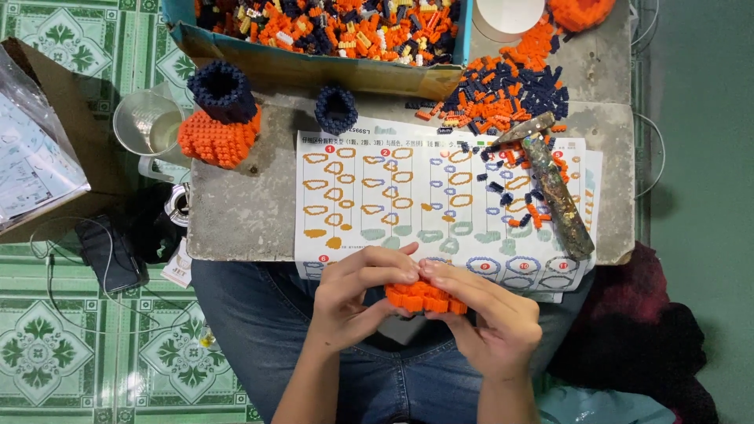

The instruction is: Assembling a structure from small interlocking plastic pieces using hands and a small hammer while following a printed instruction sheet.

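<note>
Both my hands hold a small orange block assembly (pixel 424 297) over my lap, just below the near edge of a grey slab (pixel 236 212). My left hand (pixel 353 302) pinches its left end, and my right hand (pixel 491 314) grips its right side with fingers curled over the top. A printed instruction sheet (pixel 440 200) with orange and blue ring diagrams lies on the slab just beyond my hands. A finished orange and dark blue block piece (pixel 218 118) and a dark blue block ring (pixel 336 108) stand at the slab's far left.
A cardboard box (pixel 314 71) full of orange, dark blue and white blocks sits at the back. Loose blocks (pixel 503 90) spread at back right. A worn hammer (pixel 554 184) lies on the sheet's right side. A plastic jug (pixel 145 126), phone (pixel 110 251) and bagged papers (pixel 31 157) are left.
</note>
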